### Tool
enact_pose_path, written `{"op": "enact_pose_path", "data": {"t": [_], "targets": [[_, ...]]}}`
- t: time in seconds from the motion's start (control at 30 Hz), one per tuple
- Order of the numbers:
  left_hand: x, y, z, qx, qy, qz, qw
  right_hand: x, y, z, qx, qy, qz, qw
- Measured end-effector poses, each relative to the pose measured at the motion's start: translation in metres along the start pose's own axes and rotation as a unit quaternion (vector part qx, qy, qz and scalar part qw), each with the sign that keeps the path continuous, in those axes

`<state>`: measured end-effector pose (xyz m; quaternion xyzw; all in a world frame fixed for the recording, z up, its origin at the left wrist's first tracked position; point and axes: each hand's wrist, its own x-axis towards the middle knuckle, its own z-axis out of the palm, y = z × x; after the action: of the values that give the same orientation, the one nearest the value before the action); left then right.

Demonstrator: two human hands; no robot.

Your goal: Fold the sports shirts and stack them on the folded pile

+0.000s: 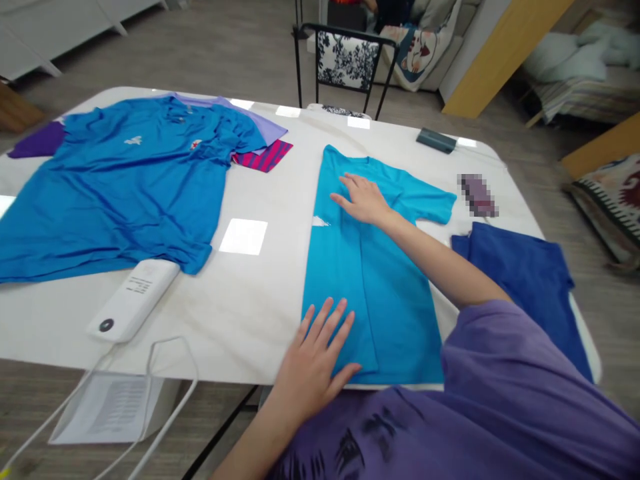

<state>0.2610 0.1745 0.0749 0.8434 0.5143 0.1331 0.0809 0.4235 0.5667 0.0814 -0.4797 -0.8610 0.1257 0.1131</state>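
Observation:
A light blue T-shirt (400,287) lies on the white table in front of me, its left side folded inward over the body and one sleeve spread out to the right. My left hand (315,360) rests on the lower left of the folded part, fingers spread. Farther up, near the collar, my right hand (364,199) lies on the fabric with its fingers stretched out. Neither hand grips anything. A small white print shows at the shirt's left edge.
Several shirts lie at the left, a blue jersey (135,173) on top. A white device (134,300) with a cable touches its hem. Folded dark blue cloth (525,280), a dark box (436,140) and a pixelated object (478,195) are at the right. A chair (347,63) stands behind the table (250,287).

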Motion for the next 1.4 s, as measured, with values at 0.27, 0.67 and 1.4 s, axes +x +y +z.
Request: {"op": "enact_pose_path", "data": {"t": [0.27,0.67,1.4], "targets": [[-0.018,0.019,0.024,0.014,-0.013,0.002,1.000,-0.117,0.015,0.028,0.004,-0.021,0.050,0.999],[0.063,0.129,0.024,-0.068,-0.078,0.085,0.991,-0.100,0.156,-0.058,-0.004,0.149,0.243,0.959],[0.079,0.140,-0.005,-0.207,-0.076,0.078,0.972,-0.058,0.207,-0.145,0.043,0.130,0.328,0.935]]}}
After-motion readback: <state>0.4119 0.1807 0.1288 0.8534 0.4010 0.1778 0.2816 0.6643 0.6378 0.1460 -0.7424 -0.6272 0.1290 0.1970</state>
